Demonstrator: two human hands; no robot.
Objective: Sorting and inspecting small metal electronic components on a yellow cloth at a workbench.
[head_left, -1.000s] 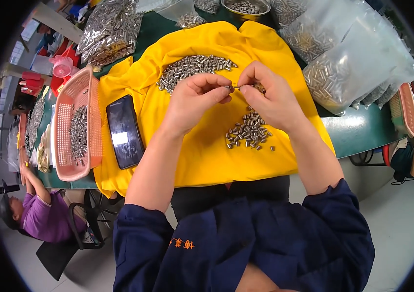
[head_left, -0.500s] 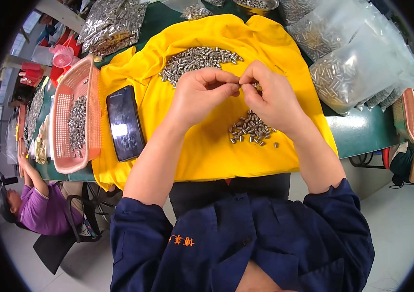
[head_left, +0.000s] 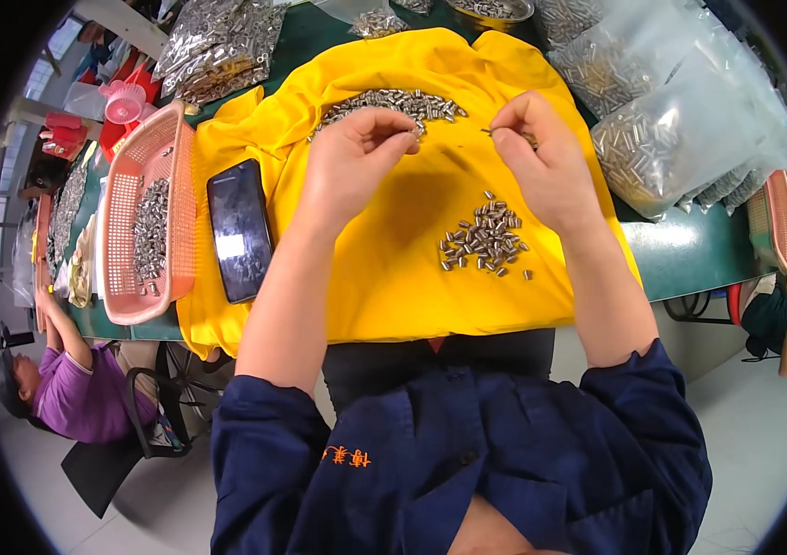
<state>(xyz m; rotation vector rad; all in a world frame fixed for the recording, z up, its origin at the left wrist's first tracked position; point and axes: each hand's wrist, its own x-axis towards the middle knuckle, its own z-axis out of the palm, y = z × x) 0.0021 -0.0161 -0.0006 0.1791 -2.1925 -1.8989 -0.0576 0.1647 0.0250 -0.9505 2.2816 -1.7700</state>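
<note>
My left hand (head_left: 356, 159) is closed in a pinch in front of the far pile of small silver metal cylinders (head_left: 402, 100). A bit of metal shows at its fingertips, though I cannot tell whether it is held or lies behind. To the right and apart from it, my right hand (head_left: 546, 159) pinches a small, thin dark piece (head_left: 487, 131) between thumb and forefinger; its kind is too small to make out. More metal is partly visible under the curled right fingers. Below the right hand, a smaller pile of metal cylinders (head_left: 484, 240) rests on the yellow cloth (head_left: 384, 277).
A black phone (head_left: 239, 231) lies on the cloth's left part, beside a pink plastic basket (head_left: 180, 199) holding metal parts. Clear bags of metal pieces (head_left: 638, 148) crowd the right; another bag (head_left: 222, 46) stands far left. A person in purple (head_left: 88, 398) sits at left.
My hands were together at the fingertips and have moved apart, the left one leftward, the right one rightward and slightly away. More of the near pile shows now.
</note>
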